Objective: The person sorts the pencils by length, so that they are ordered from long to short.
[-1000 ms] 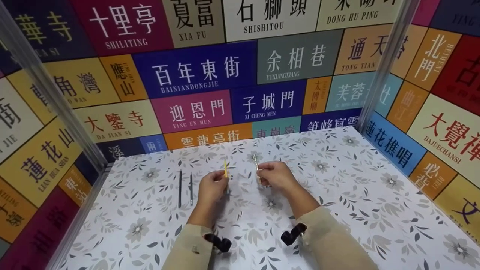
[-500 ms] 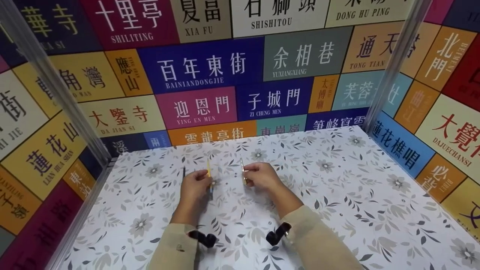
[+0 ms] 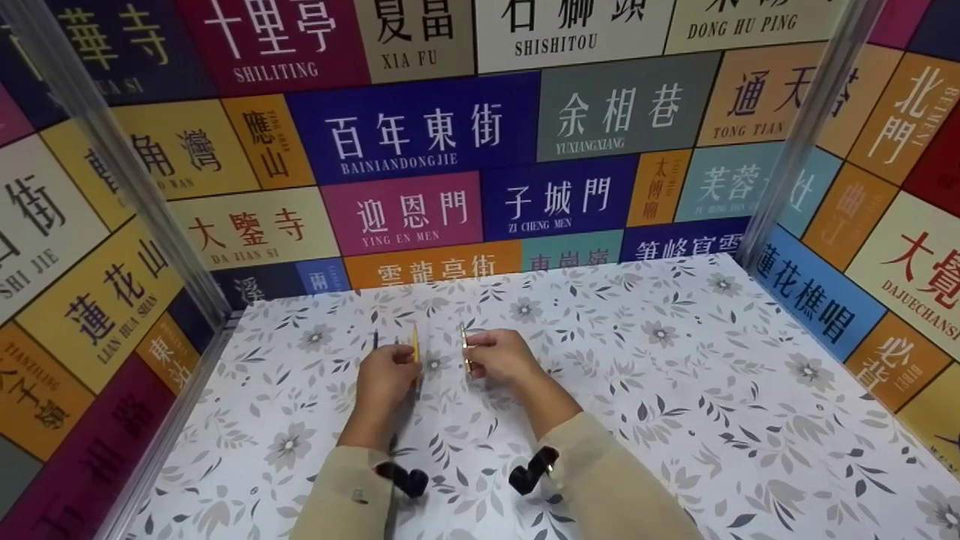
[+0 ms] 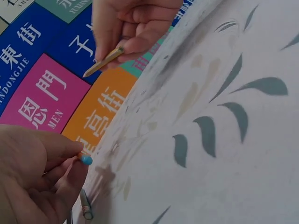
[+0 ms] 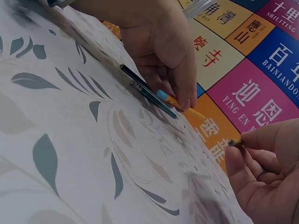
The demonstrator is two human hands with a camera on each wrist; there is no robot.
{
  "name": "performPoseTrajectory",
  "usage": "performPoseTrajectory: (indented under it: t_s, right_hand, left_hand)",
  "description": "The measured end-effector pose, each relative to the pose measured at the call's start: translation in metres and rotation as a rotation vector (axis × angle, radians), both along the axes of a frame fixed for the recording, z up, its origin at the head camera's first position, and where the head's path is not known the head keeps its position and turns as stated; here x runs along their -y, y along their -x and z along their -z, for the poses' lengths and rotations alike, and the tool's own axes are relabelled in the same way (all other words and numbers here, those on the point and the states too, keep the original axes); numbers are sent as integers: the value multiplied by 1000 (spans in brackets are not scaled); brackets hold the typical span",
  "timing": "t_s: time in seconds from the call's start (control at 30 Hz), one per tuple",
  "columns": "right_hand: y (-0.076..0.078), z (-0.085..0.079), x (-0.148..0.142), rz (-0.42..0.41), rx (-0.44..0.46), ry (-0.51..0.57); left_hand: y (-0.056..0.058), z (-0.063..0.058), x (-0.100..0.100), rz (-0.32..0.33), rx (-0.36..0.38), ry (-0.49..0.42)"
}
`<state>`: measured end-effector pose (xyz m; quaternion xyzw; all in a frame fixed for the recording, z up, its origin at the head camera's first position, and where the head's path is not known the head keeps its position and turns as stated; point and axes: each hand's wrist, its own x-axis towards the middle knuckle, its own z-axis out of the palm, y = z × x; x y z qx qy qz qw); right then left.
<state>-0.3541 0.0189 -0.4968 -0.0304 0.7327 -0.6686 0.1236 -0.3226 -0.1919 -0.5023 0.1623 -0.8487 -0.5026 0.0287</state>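
My left hand [image 3: 384, 376] pinches a slim yellow pencil [image 3: 415, 339] between thumb and fingertips, its point away from me. The pencil's blue end [image 4: 87, 160] shows in the left wrist view. Facing it, my right hand [image 3: 504, 357] pinches a patterned pale-gold pencil [image 4: 103, 61], also pointing away and close over the table. A short gap separates the two pencils. Beside and partly behind my left hand lie two dark pencils, a black one [image 5: 136, 76] and a grey-green one [image 5: 152, 99], side by side on the cloth.
A white cloth [image 3: 660, 450] with grey leaves and flowers covers the table. Panels [image 3: 412, 124] of coloured signs stand along its back and sides, joined by clear corner strips [image 3: 795, 157]. Dark wrist cameras [image 3: 534, 469] stick out at both sleeves.
My right hand has moved left with its pencil, nearer the left hand. My left hand has also shifted left with the yellow pencil, now partly covering the dark pencils. The head view has turned slightly.
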Motion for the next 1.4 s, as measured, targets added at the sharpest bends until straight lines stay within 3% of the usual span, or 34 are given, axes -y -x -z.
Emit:
performPoseTrajectory:
  t_s: [0.2,0.6,0.97,1.4]
  right_hand:
    - [-4,1,3,2,-2,-59]
    - [-4,12,6,20,30,-127]
    - [-1,19,18,43,79,-120]
    - [-2,20,29,6,-53,-364]
  left_hand:
    - [1,2,-4,27,-25,106]
    - [-2,11,-7,54,-57,223]
    - [-1,12,-12,44,-81,257]
    - [1,13,-9,44,-99,282]
